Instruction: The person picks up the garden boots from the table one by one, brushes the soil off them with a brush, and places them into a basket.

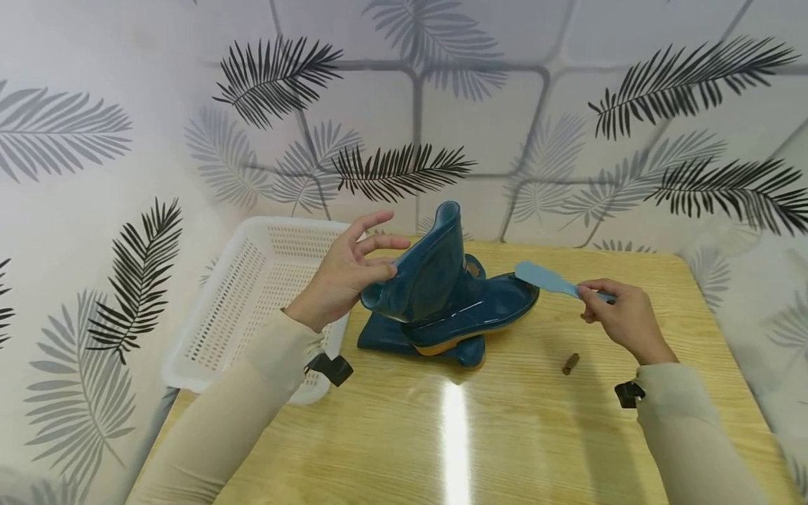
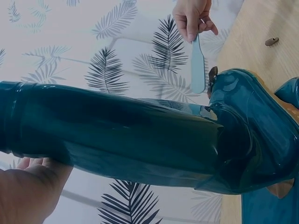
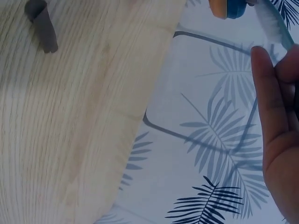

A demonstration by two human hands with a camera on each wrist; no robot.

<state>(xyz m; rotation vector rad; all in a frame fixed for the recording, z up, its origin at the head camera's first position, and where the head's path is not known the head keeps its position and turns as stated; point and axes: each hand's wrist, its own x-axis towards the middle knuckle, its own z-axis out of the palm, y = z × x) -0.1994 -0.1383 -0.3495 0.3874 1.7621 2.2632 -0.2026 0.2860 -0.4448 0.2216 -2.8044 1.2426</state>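
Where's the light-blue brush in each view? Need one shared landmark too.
Head: light-blue brush right of centre, at the toe of the upper blue boot, handle in the right hand.
Left wrist: brush above and right of centre, hanging down from the right hand.
Right wrist: brush in the top right corner, pale bristles showing.
Shared landmark: small brown roll on the table: lower right in head, upper right in left wrist, upper left in right wrist.

A wood-grained table (image 1: 517, 435) bears a white basket (image 1: 303, 242), lower blue boot (image 1: 386, 337) and brown scrap (image 1: 571, 363).
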